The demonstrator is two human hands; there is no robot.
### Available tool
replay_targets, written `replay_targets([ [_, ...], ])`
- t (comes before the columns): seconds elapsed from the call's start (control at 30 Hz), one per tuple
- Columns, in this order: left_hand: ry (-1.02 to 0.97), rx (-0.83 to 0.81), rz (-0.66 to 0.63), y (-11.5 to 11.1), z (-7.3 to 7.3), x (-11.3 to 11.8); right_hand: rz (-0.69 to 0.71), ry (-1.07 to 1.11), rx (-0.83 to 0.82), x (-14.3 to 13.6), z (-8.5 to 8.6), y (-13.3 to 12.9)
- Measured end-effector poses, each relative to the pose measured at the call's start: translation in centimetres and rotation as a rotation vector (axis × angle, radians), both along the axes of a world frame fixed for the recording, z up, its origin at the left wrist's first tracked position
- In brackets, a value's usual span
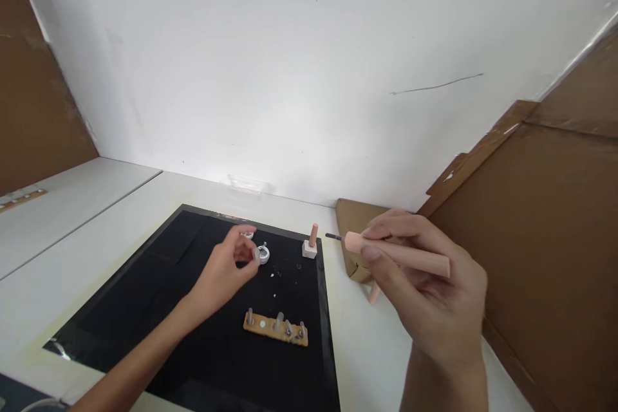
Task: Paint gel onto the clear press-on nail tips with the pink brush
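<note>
In my right hand (429,277) is a pale pink nail polish brush (405,254), held like a pen, its dark bristle tip pointing left. My left hand (232,261) is over the black mat (203,335) with its fingers curled in a pinch. A small greyish, see-through piece shows at the thumb tip; I cannot tell what it is. Close beside those fingers lies a small white round jar (263,253). A square nail polish bottle (309,250) with a pink cap stands at the mat's right edge. Nearer to me, a tan strip (275,328) bears several upright, translucent nail tips.
A brown cardboard box (355,232) sits right of the mat, with a pink stick-like piece (374,293) by it. A clear plastic tray (245,185) is against the white wall (290,77). Cardboard panels flank both sides. Another strip (22,198) lies far left.
</note>
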State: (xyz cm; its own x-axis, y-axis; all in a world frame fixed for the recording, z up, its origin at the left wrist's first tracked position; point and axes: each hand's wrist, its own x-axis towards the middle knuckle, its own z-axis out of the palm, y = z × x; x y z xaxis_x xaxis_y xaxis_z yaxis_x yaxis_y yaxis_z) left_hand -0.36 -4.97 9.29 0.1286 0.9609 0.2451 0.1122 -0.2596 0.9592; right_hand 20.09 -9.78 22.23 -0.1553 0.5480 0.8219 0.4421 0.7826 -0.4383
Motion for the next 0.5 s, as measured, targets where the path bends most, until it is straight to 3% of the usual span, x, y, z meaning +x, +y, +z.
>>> replay_targets([
  [0.07,-0.066,0.026,-0.016,0.9,2.6,-0.1,0.006,0.024,-0.043,0.0,0.0,0.3],
  [0.13,-0.157,0.019,-0.116,1.5,4.9,0.1,0.01,0.055,-0.081,0.1,-0.1,0.6],
  [0.23,-0.254,-0.026,-0.262,1.8,7.3,0.9,-0.002,0.144,-0.182,0.1,-0.5,1.2],
  [0.33,-0.275,-0.083,-0.348,1.8,8.2,1.6,-0.003,0.227,-0.272,0.0,-0.9,1.7],
  [0.5,-0.347,-0.109,-0.437,1.8,8.4,1.9,0.031,0.3,-0.31,-0.4,-1.2,2.3],
])
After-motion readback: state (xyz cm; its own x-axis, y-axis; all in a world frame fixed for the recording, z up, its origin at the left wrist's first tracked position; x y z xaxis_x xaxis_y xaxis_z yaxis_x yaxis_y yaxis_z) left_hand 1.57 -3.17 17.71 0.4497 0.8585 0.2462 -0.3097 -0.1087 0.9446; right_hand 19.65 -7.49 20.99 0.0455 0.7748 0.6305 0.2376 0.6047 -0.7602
